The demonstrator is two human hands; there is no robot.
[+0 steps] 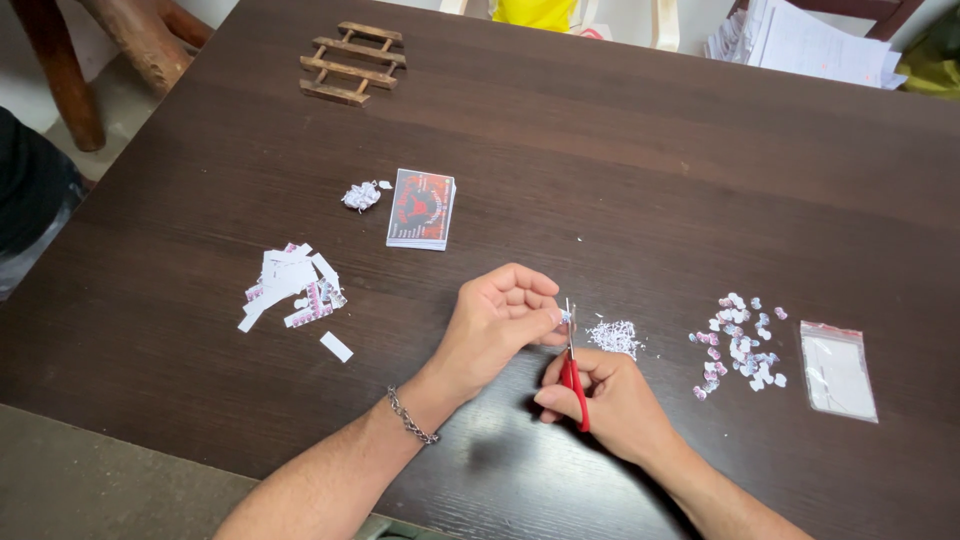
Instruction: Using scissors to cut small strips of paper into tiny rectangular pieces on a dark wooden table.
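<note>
My right hand (pixel 610 400) grips small red-handled scissors (pixel 573 375), blades pointing up toward a tiny printed paper piece (pixel 564 316). My left hand (pixel 500 325), a chain bracelet on its wrist, pinches that piece at the blade tips. A small heap of white paper trimmings (pixel 613 336) lies just right of the blades. Further right sits a scatter of several small cut-out shapes (pixel 740 345), pink, blue and white.
A dark wooden table (pixel 620 150) carries a stack of printed cards (pixel 421 208), a crumpled scrap (pixel 361 195), a pile of cut paper strips (pixel 292 286), a clear zip bag (pixel 838 370) and a wooden trivet (pixel 352 62). Papers (pixel 800 40) lie at the far right corner.
</note>
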